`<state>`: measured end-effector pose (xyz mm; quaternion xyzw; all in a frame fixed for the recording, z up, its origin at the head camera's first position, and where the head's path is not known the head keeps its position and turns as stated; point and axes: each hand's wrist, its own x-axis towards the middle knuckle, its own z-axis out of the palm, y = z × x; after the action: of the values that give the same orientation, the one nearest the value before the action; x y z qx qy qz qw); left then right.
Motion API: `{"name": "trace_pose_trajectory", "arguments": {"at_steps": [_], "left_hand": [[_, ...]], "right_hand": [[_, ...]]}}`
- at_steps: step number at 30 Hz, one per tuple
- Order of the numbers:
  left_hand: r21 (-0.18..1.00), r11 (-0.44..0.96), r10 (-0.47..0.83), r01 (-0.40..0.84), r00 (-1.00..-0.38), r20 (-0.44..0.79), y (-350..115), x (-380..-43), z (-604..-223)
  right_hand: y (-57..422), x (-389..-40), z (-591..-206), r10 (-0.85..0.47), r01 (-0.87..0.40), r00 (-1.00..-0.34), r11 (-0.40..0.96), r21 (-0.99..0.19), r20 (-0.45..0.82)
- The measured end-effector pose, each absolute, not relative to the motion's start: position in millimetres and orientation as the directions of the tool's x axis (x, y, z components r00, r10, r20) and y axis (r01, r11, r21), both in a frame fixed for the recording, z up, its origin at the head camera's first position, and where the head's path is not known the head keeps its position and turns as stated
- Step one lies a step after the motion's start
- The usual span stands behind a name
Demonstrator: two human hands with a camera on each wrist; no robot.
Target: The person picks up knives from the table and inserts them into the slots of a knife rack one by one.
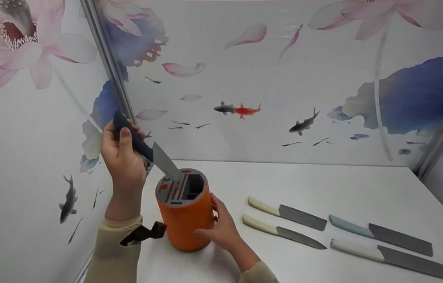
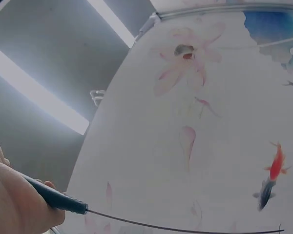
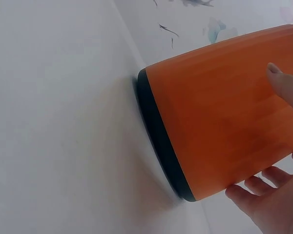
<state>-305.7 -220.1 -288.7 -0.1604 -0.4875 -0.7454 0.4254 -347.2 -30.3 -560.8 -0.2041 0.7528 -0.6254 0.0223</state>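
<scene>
My left hand (image 1: 125, 157) grips the dark blue handle of a kitchen knife (image 1: 166, 162). Its blade slants down to the right, the tip right at the slots in the top of an orange knife block (image 1: 186, 224). In the left wrist view the knife's blue handle (image 2: 63, 200) shows in the fist, the blade seen edge-on. Around the right side of the round block curls my right hand (image 1: 225, 226), thumb on the front and fingers behind. The right wrist view shows the block's dark base (image 3: 158, 136) at the white tabletop.
Several knives lie to the right of the block: a cream-handled cleaver-shaped one (image 1: 302, 217), a cream-handled pointed one (image 1: 300, 237), a blue-handled one (image 1: 400, 239) and a long white-handled one (image 1: 418, 262). Painted panels (image 1: 260, 137) stand behind and left of the white table (image 1: 284, 184).
</scene>
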Motion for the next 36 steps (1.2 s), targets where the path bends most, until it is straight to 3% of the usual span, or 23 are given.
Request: {"name": "trace_pose_trajectory", "arguments": {"at_steps": [4, 12, 27, 36], "left_hand": [[0.584, -0.113, -0.521, 0.804, -0.548, 0.654, -228.2, -318.5, -294.2], [0.639, -0.106, -0.504, 0.762, -0.595, 0.626, -234.9, -336.8, -307.7], [0.638, -0.038, -0.468, 0.769, -0.578, 0.668, -235.6, -329.3, -307.5], [0.59, -0.018, -0.451, 0.808, -0.533, 0.716, -230.3, -320.3, -310.4]], "right_hand": [[-31.7, -347.0, -562.3, -0.333, -0.292, -0.913, 0.128, -0.948, 0.236], [-28.5, -348.2, -561.4, -0.315, -0.285, -0.92, 0.126, -0.95, 0.234], [-30.4, -345.3, -559.7, -0.317, -0.267, -0.923, 0.114, -0.957, 0.22], [-33.1, -345.7, -563.0, -0.315, -0.268, -0.92, 0.076, -0.96, 0.232]]}}
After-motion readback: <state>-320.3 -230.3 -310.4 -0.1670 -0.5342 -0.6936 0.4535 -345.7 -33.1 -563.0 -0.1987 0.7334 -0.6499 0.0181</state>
